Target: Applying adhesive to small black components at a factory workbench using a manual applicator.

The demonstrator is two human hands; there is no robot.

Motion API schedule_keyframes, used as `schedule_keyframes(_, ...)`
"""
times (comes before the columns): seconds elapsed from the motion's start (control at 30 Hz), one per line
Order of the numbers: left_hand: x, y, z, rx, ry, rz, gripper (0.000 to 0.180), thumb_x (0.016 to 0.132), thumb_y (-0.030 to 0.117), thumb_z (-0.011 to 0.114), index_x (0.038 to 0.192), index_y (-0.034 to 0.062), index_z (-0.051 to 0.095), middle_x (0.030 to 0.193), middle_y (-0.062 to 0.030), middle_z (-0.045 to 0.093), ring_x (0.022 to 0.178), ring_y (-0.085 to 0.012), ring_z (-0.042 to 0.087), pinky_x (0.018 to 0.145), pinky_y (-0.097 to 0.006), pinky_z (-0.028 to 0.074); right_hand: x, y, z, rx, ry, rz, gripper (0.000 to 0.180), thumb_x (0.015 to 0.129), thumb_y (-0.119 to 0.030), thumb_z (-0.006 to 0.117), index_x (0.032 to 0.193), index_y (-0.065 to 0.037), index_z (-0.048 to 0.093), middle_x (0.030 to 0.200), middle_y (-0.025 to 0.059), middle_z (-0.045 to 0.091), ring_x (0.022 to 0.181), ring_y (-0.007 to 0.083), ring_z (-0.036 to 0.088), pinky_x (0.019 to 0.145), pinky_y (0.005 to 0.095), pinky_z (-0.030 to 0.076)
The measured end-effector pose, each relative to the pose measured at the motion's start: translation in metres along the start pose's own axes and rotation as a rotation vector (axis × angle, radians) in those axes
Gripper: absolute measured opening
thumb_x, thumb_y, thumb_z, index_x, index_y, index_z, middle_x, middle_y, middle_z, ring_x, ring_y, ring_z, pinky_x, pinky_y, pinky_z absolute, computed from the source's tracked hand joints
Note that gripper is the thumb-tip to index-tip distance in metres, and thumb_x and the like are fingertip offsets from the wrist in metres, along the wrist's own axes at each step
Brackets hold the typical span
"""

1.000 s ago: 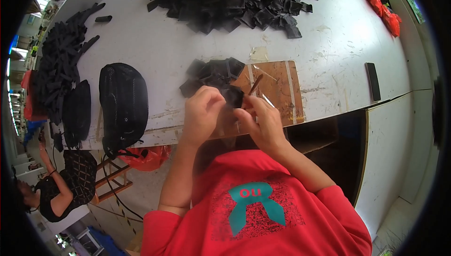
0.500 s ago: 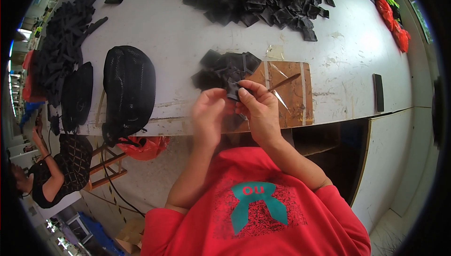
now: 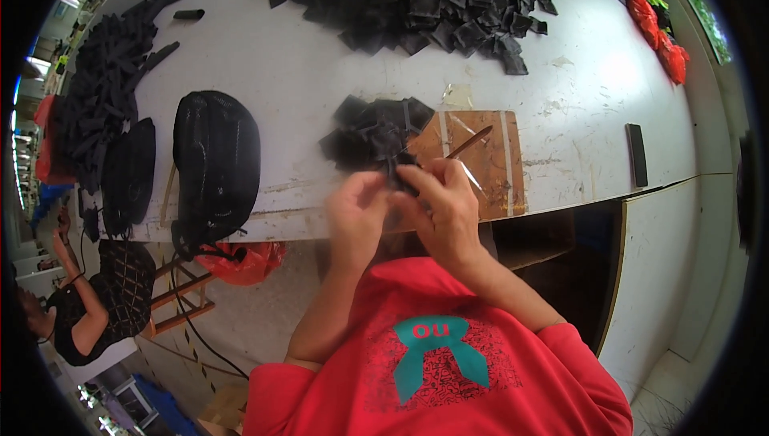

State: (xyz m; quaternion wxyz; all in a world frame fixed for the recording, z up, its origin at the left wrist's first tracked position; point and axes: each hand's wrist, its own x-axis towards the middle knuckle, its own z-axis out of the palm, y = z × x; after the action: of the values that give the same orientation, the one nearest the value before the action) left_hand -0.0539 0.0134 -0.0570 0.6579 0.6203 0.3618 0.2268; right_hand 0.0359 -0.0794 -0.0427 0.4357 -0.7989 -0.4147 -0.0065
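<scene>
At the near table edge my right hand pinches a small black fabric piece between thumb and fingers. My left hand, slightly blurred, is closed with its fingertips at the left side of the same piece; its grip is partly hidden. Just beyond both hands lies a small heap of flat black fabric pieces. To the right, a brown board with pale tape strips rests at the edge, and a slim brown pointed tool lies across it.
A large pile of black pieces covers the far middle. Black strips are heaped at far left, near a black mesh bag. A dark bar and red plastic bags are on the right. A co-worker sits left.
Both hands have drawn slightly nearer to me with the fabric piece, and the right fingers have curled over it more. The view has shifted a little.
</scene>
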Motion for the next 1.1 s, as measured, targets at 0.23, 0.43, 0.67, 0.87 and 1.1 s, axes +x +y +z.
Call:
schedule_keyframes(0.23,-0.004,0.032,-0.002,0.126,-0.297,0.122,0.010,0.076,0.000,0.056,0.086,-0.0011,0.057,0.070,-0.0073,0.060,0.065,-0.0109,0.056,0.058,-0.025,0.045,-0.003,0.002,-0.022,0.047,0.089,-0.290,0.028,0.060,-0.009,0.066,0.088,-0.005,0.060,0.080,0.0076,0.048,0.067,0.0191,0.051,0.049,0.0279,0.043)
schedule_keyframes(0.43,-0.013,0.024,0.025,0.446,0.089,0.367,0.009,0.073,-0.002,0.058,0.082,0.0001,0.057,0.070,-0.0107,0.060,0.061,-0.0172,0.060,0.056,-0.028,0.046,0.002,0.009,-0.021,-0.216,-0.003,-0.472,0.031,0.062,-0.008,0.055,0.090,0.003,0.055,0.078,0.0093,0.047,0.065,0.0211,0.048,0.051,0.0281,0.043)
schedule_keyframes(0.67,-0.001,0.039,0.024,-0.806,-0.215,-0.224,0.020,0.071,-0.008,0.052,0.089,0.0011,0.049,0.068,-0.0031,0.052,0.036,-0.0033,0.029,0.036,-0.015,0.026,0.002,0.013,-0.024,0.295,0.052,0.052,0.021,0.066,0.003,0.055,0.087,-0.001,0.057,0.073,0.0069,0.052,0.065,0.0150,0.053,0.050,0.0264,0.043)
schedule_keyframes(0.87,-0.007,0.041,0.042,-0.390,-0.181,-0.026,0.016,0.072,-0.006,0.052,0.087,0.0002,0.050,0.069,-0.0029,0.053,0.041,-0.0021,0.034,0.037,-0.015,0.028,0.000,0.020,-0.043,1.824,-0.378,0.946,0.013,0.084,-0.017,0.053,0.087,-0.004,0.055,0.076,0.0015,0.054,0.067,0.0115,0.053,0.068,0.0273,0.048)
schedule_keyframes(1.1,0.018,0.077,0.039,-1.103,-0.557,-0.395,0.009,0.082,0.002,0.047,0.091,0.0033,0.049,0.074,-0.0098,0.057,0.031,-0.0016,0.031,0.027,-0.016,0.022,0.047,-0.001,-0.087,0.911,-0.375,0.460,0.027,0.089,-0.028,0.047,0.072,-0.007,0.051,0.063,-0.0043,0.043,0.056,0.0039,0.038,0.050,0.0200,0.035)
